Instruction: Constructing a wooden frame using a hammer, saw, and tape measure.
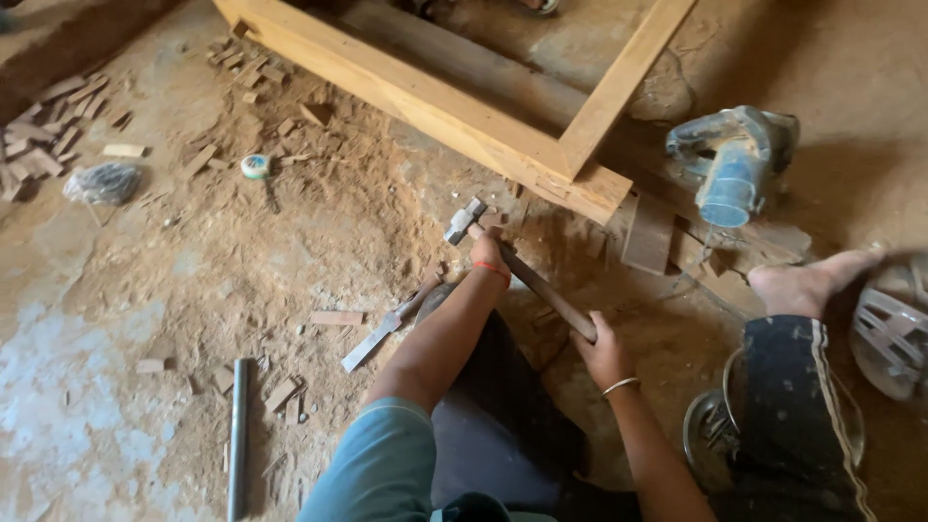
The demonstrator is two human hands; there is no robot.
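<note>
While the right hand is gripping the hammer handle's near end, the left hand is clasping it just behind the head, the shaft running diagonally away toward the wooden frame.

You sat on the floor with the wooden frame lying far ahead of you, its corner joint just beyond the hammer. The hammer's head lay near that corner, its handle running back and right toward you. Your left hand was on the handle close to the head; your right hand held the handle's near end. A chisel lay on the floor just left of your left forearm. Farther left, near you, lay a metal pipe. A tape measure sat far left, with wood offcuts beyond it. A power saw rested right of the frame's corner, your bare foot nearer, below it.
</note>
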